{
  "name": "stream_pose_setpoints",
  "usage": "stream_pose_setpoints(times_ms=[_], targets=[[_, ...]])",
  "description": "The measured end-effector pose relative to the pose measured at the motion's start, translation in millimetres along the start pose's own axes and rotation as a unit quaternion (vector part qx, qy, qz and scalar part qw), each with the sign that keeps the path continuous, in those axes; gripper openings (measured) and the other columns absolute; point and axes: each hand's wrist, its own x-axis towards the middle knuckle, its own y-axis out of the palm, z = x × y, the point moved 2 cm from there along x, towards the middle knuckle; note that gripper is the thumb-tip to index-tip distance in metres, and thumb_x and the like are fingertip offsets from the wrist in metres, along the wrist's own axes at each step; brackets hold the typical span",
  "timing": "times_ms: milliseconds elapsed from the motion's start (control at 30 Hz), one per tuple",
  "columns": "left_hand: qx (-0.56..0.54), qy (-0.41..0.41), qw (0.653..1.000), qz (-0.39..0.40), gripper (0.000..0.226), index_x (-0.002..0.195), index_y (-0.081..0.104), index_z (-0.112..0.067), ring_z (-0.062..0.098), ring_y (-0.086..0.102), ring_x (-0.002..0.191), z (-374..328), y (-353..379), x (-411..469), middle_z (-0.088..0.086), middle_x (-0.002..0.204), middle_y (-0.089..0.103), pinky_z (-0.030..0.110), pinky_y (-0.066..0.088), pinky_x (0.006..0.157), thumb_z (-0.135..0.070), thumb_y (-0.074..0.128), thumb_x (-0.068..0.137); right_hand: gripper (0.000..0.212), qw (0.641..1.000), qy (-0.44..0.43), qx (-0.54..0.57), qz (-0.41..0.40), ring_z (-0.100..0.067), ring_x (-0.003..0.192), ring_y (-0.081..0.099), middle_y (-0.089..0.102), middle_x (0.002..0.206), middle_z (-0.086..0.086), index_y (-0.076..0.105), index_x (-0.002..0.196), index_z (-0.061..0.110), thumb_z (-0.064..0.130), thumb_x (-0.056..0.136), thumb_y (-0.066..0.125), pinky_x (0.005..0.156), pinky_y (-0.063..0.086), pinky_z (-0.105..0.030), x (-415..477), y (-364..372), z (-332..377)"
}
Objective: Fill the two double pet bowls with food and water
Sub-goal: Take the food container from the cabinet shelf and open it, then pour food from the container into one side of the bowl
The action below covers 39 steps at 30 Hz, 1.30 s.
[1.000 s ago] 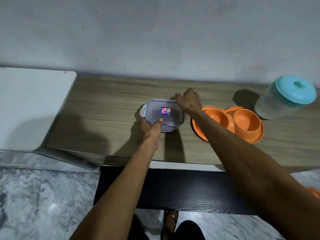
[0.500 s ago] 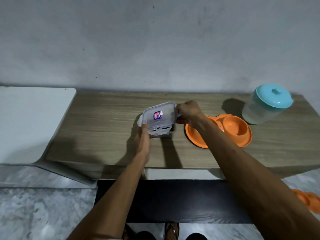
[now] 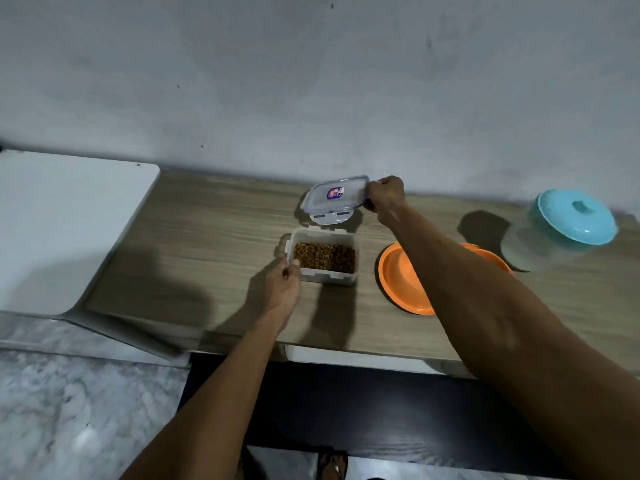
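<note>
A clear plastic food container (image 3: 323, 277) stands uncovered on the wooden counter (image 3: 207, 244), with brown kibble (image 3: 325, 257) inside. My left hand (image 3: 285, 284) holds its near left corner. My right hand (image 3: 386, 197) grips the clear lid (image 3: 336, 199) by its right edge, behind the container near the wall. An orange double pet bowl (image 3: 398, 275) sits to the right, largely hidden under my right forearm. A clear water jug with a turquoise lid (image 3: 568, 221) stands at the far right.
A white surface (image 3: 65, 230) adjoins the counter on the left. A grey wall runs behind. Below the counter's front edge lie a black panel (image 3: 381, 410) and marble floor (image 3: 69, 410).
The lid has come off the container and my right hand has carried it back toward the wall. The kibble is now exposed. My left hand stays at the container.
</note>
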Motion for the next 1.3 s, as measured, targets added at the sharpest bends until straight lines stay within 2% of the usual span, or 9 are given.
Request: stream_pose_setpoints(times_ms=[133,367,600,767,833,1000,1067,1200,1300], targets=[[0.0,0.017,1.0,-0.006,0.033,0.129,0.061,-0.018,0.015,0.059,0.082,-2,-1,-2,0.018,0.107,0.069,0.028,0.049,0.072,-0.029,0.047,0.102,0.013,0.999,0.025,-0.032,-0.009,-0.026,0.076,0.057,0.056,0.076,-0.01,0.06,0.075,0.011,0.023,0.07,0.062,0.063,0.046,-0.036,27,12,-39],[0.025,0.02,0.999,-0.015,0.035,0.126,0.063,-0.019,0.03,0.065,0.097,-1,-2,-2,0.016,0.112,0.069,0.036,0.052,0.086,-0.037,0.046,0.101,0.027,0.988,0.002,-0.148,-0.046,-0.035,0.105,0.066,0.07,0.11,-0.022,0.071,0.105,0.0,0.02,0.088,0.064,0.084,0.053,-0.037,-5,8,-36],[0.035,0.01,0.999,-0.01,0.038,0.128,0.062,-0.019,0.013,0.057,0.082,-9,-5,-14,0.005,0.105,0.067,0.021,0.043,0.062,-0.04,0.043,0.102,0.037,0.975,-0.054,-0.215,-0.016,-0.038,0.097,0.065,0.068,0.105,-0.028,0.07,0.096,-0.005,0.027,0.089,0.053,0.069,0.037,-0.03,-27,-2,-37],[0.08,0.042,0.996,0.017,0.041,0.128,0.062,-0.023,0.012,0.054,0.101,-19,-9,-29,0.0,0.12,0.067,0.022,0.041,0.074,-0.045,0.059,0.093,0.044,0.975,-0.022,-0.204,0.081,-0.032,0.088,0.065,0.069,0.094,-0.017,0.069,0.097,-0.002,0.041,0.09,0.061,0.064,0.044,-0.031,-78,-17,-39],[0.081,0.047,0.995,0.016,0.043,0.128,0.062,-0.024,0.009,0.055,0.101,-18,-11,-32,-0.002,0.12,0.068,0.014,0.039,0.067,-0.042,0.065,0.09,0.041,0.968,-0.002,-0.225,0.112,-0.031,0.083,0.065,0.068,0.087,-0.016,0.069,0.092,0.001,0.04,0.083,0.066,0.06,0.046,-0.031,-93,-20,-48],[0.076,0.053,0.995,0.028,0.051,0.126,0.062,-0.017,0.009,0.062,0.093,-11,-10,-30,0.001,0.114,0.071,0.0,0.041,0.051,-0.027,0.079,0.08,0.03,0.98,0.059,-0.141,0.125,-0.041,0.074,0.072,0.072,0.088,-0.026,0.064,0.088,-0.004,0.025,0.082,0.064,0.067,0.061,-0.055,-108,-16,-58],[0.12,0.062,0.99,0.031,0.057,0.128,0.059,-0.017,0.013,0.063,0.1,-8,-9,-26,0.002,0.116,0.07,0.004,0.041,0.057,-0.025,0.082,0.077,0.023,0.984,0.068,-0.104,0.128,-0.045,0.075,0.071,0.067,0.083,-0.026,0.058,0.082,-0.002,0.019,0.089,0.06,0.067,0.06,-0.06,-116,-18,-50],[0.242,0.079,0.965,0.054,0.078,0.143,0.043,-0.013,0.024,0.053,0.124,1,-9,-17,0.01,0.134,0.056,0.028,0.043,0.094,-0.023,0.082,0.076,0.015,0.991,0.083,-0.029,0.102,-0.042,0.081,0.066,0.059,0.083,-0.017,0.053,0.081,0.004,0.012,0.094,0.054,0.076,0.058,-0.061,-124,-31,-37],[0.286,0.106,0.95,0.07,0.079,0.145,0.039,-0.005,0.028,0.041,0.133,7,-7,-11,0.015,0.144,0.043,0.029,0.033,0.108,-0.014,0.079,0.078,0.012,0.994,0.093,0.021,0.06,-0.037,0.079,0.064,0.06,0.089,-0.016,0.056,0.087,0.004,0.012,0.096,0.053,0.077,0.059,-0.057,-126,-53,-30]])
